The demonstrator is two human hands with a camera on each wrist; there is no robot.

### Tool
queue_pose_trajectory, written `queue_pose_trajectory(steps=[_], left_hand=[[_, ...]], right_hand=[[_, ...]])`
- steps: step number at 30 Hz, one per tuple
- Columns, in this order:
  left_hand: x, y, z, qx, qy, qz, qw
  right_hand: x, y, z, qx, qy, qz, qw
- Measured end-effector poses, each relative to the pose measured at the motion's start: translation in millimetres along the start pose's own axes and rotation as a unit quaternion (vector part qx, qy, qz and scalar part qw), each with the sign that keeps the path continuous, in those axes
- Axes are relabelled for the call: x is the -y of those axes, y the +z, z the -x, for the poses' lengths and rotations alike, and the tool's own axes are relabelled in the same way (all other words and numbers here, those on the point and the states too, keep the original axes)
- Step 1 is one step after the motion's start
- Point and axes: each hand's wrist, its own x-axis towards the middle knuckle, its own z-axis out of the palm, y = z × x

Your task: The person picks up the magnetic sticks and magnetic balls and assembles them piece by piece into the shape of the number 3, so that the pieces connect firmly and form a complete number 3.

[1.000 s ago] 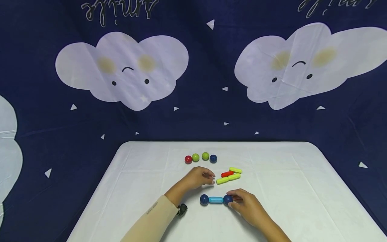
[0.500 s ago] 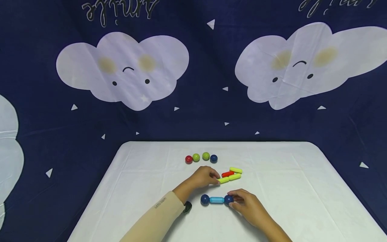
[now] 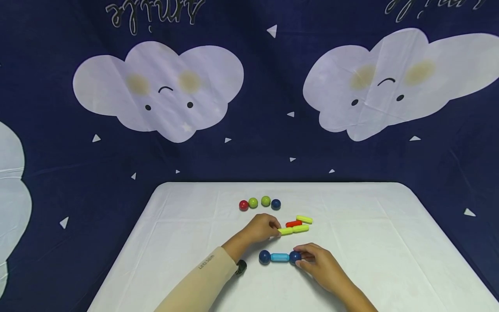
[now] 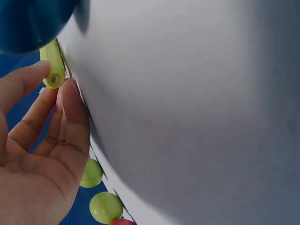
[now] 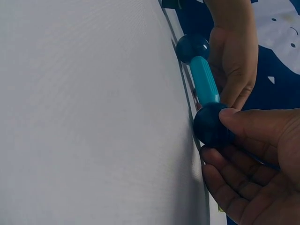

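My left hand (image 3: 262, 228) pinches the near end of a yellow rod (image 3: 286, 231) between thumb and fingers. In the left wrist view the rod's round end (image 4: 54, 79) shows at the fingertips. A second yellow rod (image 3: 300, 228) lies end to end with it. My right hand (image 3: 323, 266) holds a dark blue ball (image 3: 295, 257) between thumb and fingers. That ball joins a light blue rod (image 3: 280, 258), with another dark blue ball (image 3: 264, 257) on its left end. The right wrist view shows this dumbbell-like piece with its light blue rod (image 5: 205, 80) between both balls.
Behind the yellow pair lie a red rod (image 3: 293, 224) and another yellow rod (image 3: 304, 219). Farther back are a red ball (image 3: 243, 205), two green balls (image 3: 253, 203) and a dark blue ball (image 3: 276, 204). All rest on the white table (image 3: 351, 208), before a dark blue cloth (image 3: 273, 86).
My left hand has reached right and taken the yellow rod's end, then drawn back slightly left. Both end-to-end yellow rods have shifted left with it. My right hand has hardly moved.
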Motion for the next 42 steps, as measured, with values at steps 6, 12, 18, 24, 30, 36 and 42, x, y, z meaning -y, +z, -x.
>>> queue_pose_trajectory(steps=[6,12,18,24,30,36,42], left_hand=[[0.4,-5.5,1.7,0.002,-0.011,0.051,0.9987],[2.7,-6.2,0.9,0.006,-0.014,0.045,0.9989],[1.2,-7.0,2.5,0.004,-0.007,0.025,0.9996],[0.0,-5.3,3.2,-0.003,-0.008,0.035,0.9993],[1.3,-4.4,3.3,-0.002,-0.007,0.031,0.9995],[2.0,-6.5,3.5,0.028,0.007,0.019,0.9994],[-0.1,-7.2,6.2,0.042,0.001,0.012,0.9991]], right_hand=[[1.9,-0.9,-0.6,0.001,0.007,0.002,1.0],[1.2,-0.6,-1.3,0.002,0.007,0.004,1.0],[0.7,-0.7,-1.3,0.007,0.005,0.001,1.0],[0.0,-0.6,-1.4,0.008,0.004,-0.001,1.0],[-0.4,-0.7,-1.1,0.009,0.007,-0.003,1.0],[0.4,-0.7,-0.9,0.008,0.009,0.002,1.0],[0.1,0.0,-0.8,0.004,0.006,0.001,1.0]])
